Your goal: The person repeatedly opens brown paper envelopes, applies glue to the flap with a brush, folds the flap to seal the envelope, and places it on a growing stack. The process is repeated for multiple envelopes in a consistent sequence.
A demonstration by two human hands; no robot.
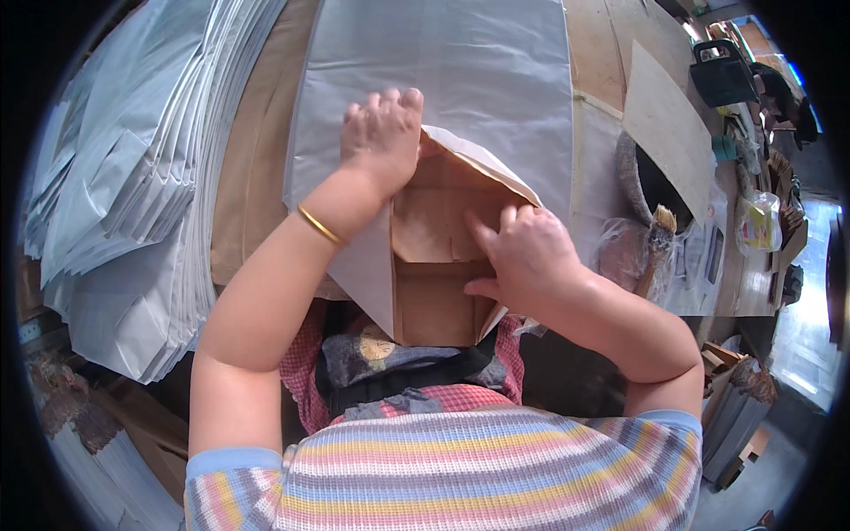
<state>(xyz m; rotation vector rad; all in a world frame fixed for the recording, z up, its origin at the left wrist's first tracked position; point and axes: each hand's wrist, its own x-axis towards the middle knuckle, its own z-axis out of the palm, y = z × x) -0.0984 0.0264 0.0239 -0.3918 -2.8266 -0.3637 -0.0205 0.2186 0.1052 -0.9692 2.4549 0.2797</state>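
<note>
A large bag (pixel 452 62) with a whitish, slightly shiny outside and brown paper inside lies lengthwise before me. Its near end is spread into an angular opening, with the brown lining (pixel 434 226) showing. My left hand (pixel 382 137) is closed on the upper left edge of this opening, its thumb mostly hidden under the fold. At the right side, my right hand (pixel 536 248) rests on the opening's edge. Its thumb and forefinger reach apart over the brown inside, while the other fingers bend at the folded corner.
To the left lies a thick stack of similar whitish bags (pixel 159 177). On the right, a brush (pixel 657 248) with pale bristles lies by a dark round container (pixel 651 181), partly covered by a flat board (pixel 668 124). Bundled bags (pixel 739 416) stand below at right.
</note>
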